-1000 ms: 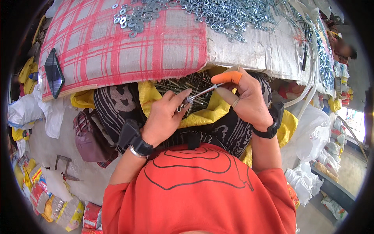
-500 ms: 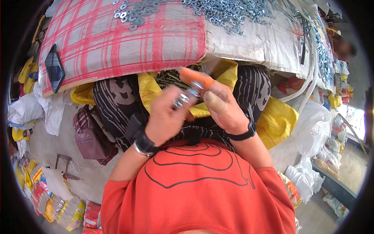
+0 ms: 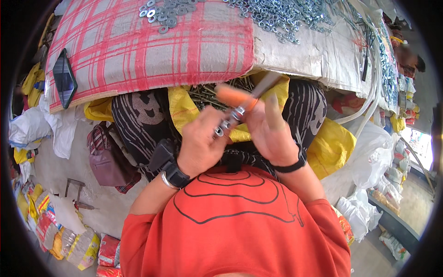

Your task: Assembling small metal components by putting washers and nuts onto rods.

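My left hand [image 3: 201, 138] is closed round a metal bolt; shiny hex nuts [image 3: 237, 112] show on it beyond the fingers. A blurred grey shaft [image 3: 266, 85] stretches up and to the right, in line with these nuts. My right hand [image 3: 271, 131] is beside it, thumb raised and apart, in a beige cover. An orange cover [image 3: 236, 97], apparently on its index finger, lies across the shaft, smeared by motion. Below both hands, a yellow sack [image 3: 182, 108] between my knees holds many long bolts [image 3: 203, 94].
Ahead stands a table with a red-checked cloth [image 3: 152, 55], bearing flat washers [image 3: 168, 14], a heap of nuts [image 3: 281, 21] and a phone-like dark slab [image 3: 64, 78]. A maroon bag [image 3: 108, 159] is on the floor at left. White plastic bags [image 3: 376, 154] lie at right.
The right thumb has lifted away from the nuts and stands upright. The grey shaft now shows past the orange cover. Both hands have shifted slightly right in the view.
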The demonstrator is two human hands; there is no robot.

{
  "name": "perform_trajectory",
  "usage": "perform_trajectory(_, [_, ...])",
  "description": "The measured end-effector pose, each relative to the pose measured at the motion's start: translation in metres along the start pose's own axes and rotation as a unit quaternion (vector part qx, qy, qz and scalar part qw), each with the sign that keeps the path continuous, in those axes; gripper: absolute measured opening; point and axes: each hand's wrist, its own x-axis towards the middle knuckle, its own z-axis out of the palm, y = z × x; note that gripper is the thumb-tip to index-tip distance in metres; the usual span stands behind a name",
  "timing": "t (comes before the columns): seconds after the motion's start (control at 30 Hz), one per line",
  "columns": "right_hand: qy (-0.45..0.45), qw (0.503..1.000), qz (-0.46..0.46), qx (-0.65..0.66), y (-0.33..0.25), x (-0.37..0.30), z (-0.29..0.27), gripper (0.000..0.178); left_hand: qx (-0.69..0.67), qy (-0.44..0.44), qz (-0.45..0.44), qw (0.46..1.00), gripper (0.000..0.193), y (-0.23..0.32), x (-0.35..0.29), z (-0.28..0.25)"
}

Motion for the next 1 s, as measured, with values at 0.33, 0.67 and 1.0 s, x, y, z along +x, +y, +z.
perform_trajectory(0.33, [0.243,0.881,-0.17,-0.368,-0.043,0.021,-0.05,0.022,0.015,-0.09,-0.136,0.987,0.018,-0.028,0.001,-0.001])
perform_trajectory(0.67, [0.275,0.602,-0.196,-0.724,-0.139,0.156,-0.152,0.022,-0.288,-0.125,-0.337,0.887,0.028,-0.026,0.003,0.003])
perform_trajectory(1.0, [0.324,0.632,-0.224,-0.667,-0.137,0.12,-0.136,0.019,-0.419,-0.1,-0.352,0.831,0.032,-0.032,0.003,-0.005])
